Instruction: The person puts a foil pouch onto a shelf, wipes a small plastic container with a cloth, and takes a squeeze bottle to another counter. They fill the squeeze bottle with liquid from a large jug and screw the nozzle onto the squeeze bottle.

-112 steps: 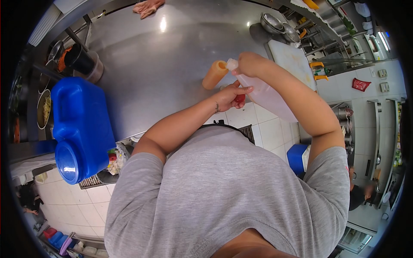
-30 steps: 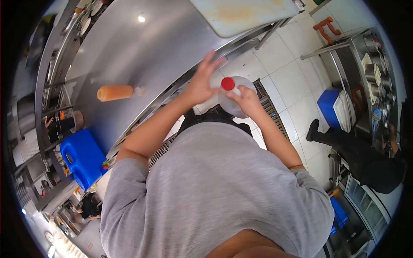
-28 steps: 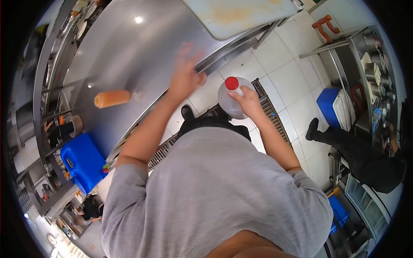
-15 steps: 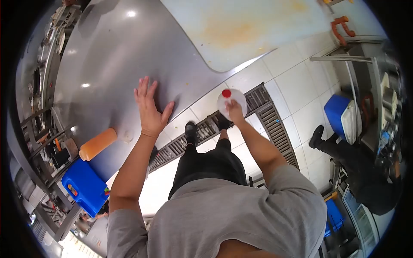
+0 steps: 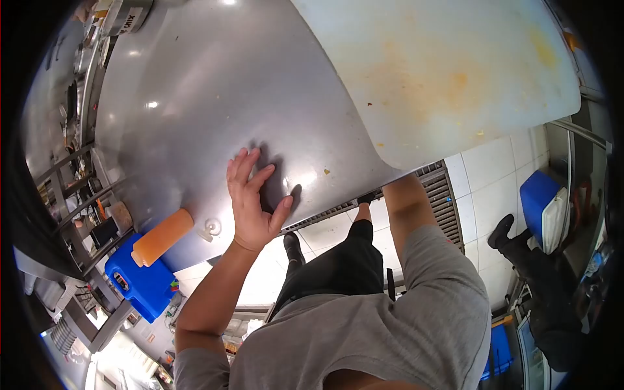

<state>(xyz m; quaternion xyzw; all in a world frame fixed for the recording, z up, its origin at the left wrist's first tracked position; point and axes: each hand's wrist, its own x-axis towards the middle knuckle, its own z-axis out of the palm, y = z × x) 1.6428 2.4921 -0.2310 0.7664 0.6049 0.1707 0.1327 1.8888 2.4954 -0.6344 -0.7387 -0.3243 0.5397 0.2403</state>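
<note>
My left hand [image 5: 253, 205] is at the near edge of the steel table [image 5: 214, 117], fingers apart and holding nothing. Its shadow falls close beside the fingers; I cannot tell whether they touch the metal. My right hand is hidden: the forearm [image 5: 411, 201] disappears beneath the table edge and the white cutting board [image 5: 455, 97], which has orange and yellow stains. To the left of my left hand, an orange squeeze bottle [image 5: 162, 237] lies on its side. A small clear plastic piece [image 5: 210, 227] sits between them.
A blue jug [image 5: 140, 276] stands at the table's left corner. Racks with utensils [image 5: 71, 188] line the left side. On the right are a person in dark clothes [image 5: 543, 292] and a blue-and-white cooler [image 5: 543, 211]. Tiled floor [image 5: 497, 172] and a drain grate [image 5: 448, 208] lie below.
My right hand, earlier seen with a whitish, red-capped container, has gone out of sight under the table edge. The view has shifted, and my left hand stays spread at the edge.
</note>
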